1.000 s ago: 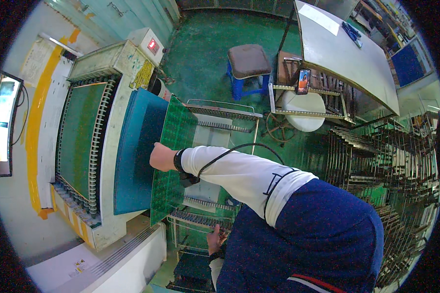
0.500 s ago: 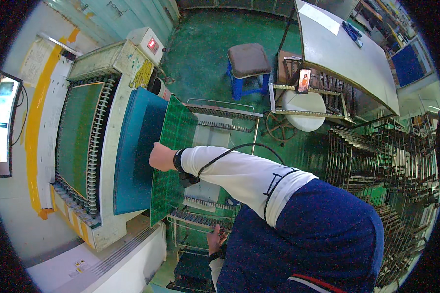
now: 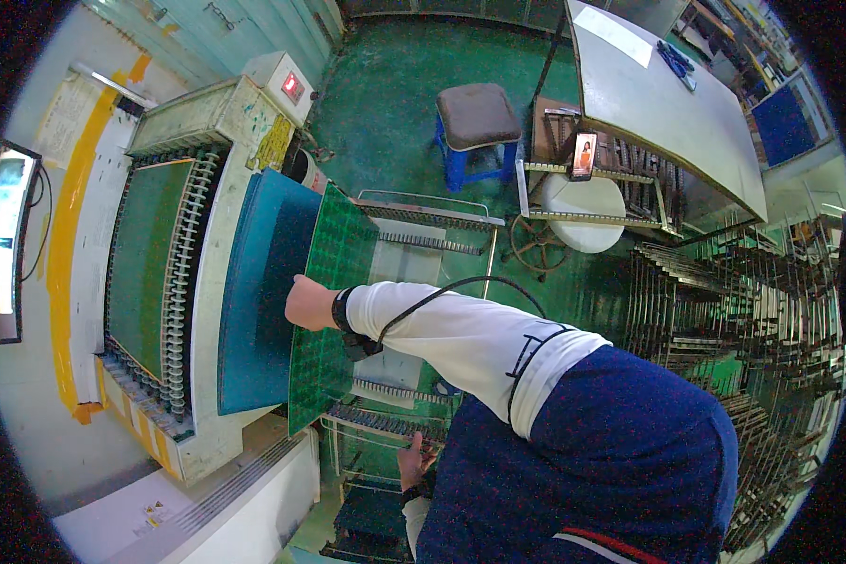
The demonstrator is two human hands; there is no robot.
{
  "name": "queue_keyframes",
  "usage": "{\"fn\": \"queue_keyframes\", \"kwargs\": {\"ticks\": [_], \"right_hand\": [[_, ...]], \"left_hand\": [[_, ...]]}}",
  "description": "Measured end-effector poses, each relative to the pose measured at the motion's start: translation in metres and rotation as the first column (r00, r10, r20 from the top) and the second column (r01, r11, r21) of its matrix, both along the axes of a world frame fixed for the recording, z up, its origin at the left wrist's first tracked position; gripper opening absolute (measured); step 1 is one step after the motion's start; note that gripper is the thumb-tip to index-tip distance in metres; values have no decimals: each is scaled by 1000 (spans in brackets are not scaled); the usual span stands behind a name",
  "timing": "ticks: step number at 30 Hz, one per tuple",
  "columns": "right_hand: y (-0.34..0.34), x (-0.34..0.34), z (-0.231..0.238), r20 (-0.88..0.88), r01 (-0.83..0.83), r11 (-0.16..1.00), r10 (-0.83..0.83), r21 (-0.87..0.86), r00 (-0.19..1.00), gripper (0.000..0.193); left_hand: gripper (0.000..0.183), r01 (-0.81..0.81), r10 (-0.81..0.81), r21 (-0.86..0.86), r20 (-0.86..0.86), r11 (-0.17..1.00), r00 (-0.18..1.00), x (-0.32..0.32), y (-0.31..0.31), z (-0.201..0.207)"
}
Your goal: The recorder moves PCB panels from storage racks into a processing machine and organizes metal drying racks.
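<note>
My right hand [image 3: 310, 304] is curled at the left edge of a green circuit board panel [image 3: 336, 249], its fingers hidden from view. The panel stands upright in a wire rack [image 3: 430, 222] with toothed rails. Just left of the panel are blue sheets [image 3: 263, 291], standing on edge against the machine. Lower down, my left hand [image 3: 414, 462] is closed at the rack's near rail. Another green panel [image 3: 150, 263] lies on the rollers of the machine [image 3: 221, 282] at left.
A control box [image 3: 289, 86] with a red display sits on the machine's far end. Beyond the rack are a blue stool [image 3: 479, 122] and a round white seat [image 3: 585, 211] with a phone [image 3: 583, 155] above it. Stacked metal racks [image 3: 724, 320] fill the right side, below a white table [image 3: 667, 113].
The panel on the machine's rollers has shifted slightly left. My hands, the upright panel and the rack stay in place.
</note>
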State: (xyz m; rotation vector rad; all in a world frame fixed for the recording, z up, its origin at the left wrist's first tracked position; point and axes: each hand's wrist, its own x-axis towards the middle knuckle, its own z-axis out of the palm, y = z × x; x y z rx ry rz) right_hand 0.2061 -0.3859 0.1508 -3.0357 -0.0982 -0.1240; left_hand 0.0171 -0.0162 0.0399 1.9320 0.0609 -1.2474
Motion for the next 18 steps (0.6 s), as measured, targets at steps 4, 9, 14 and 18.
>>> {"fn": "queue_keyframes", "kwargs": {"ticks": [4, 9, 14, 18], "right_hand": [[-6, -5, 3, -90, 6, 997, 1, 78, 996, 8], [-3, -1, 6, -111, -9, 998, 16, 66, 994, 9], [-5, -2, 2, -86, 5, 997, 2, 72, 996, 9], [-3, -3, 8, -101, 3, 998, 4, 61, 995, 9]], "left_hand": [[39, -49, 93, 264, -155, 963, 984, 6, -36, 33], [40, -68, 112, 280, -144, 957, 983, 5, -30, 28], [40, -14, 53, 283, -129, 959, 990, 4, -43, 44], [40, -17, 61, 361, -111, 932, 992, 4, -45, 45]]}}
